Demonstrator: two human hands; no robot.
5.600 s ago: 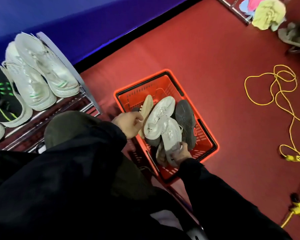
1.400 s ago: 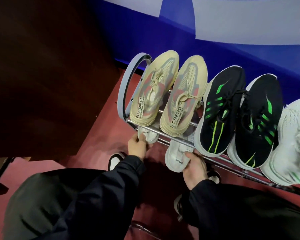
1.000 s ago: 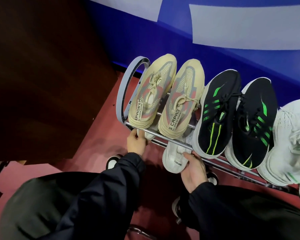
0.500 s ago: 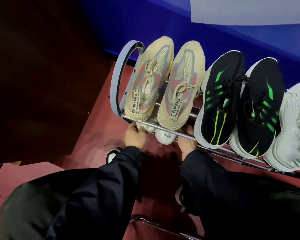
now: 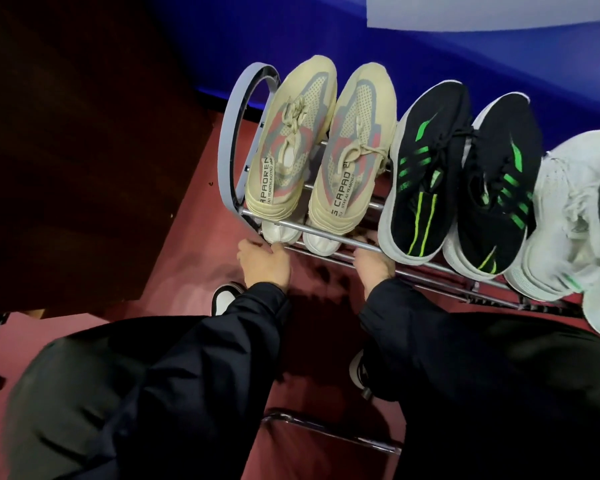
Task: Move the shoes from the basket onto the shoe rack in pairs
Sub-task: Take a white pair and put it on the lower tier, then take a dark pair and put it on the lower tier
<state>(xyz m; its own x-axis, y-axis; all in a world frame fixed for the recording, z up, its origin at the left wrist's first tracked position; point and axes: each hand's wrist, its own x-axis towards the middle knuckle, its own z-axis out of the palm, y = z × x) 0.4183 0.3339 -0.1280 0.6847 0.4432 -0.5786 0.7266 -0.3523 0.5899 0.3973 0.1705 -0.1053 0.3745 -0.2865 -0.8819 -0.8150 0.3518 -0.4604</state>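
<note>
Under the shoe rack's top rail I rest my hands, left hand and right hand, grip unclear, by the white pair, heels aligned.

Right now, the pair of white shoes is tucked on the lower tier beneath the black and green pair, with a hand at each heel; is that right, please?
Not quite. In the head view the white shoes sit on the lower tier of the shoe rack beneath the beige pair, not the black and green pair. The left hand and right hand are at their heels.
</note>
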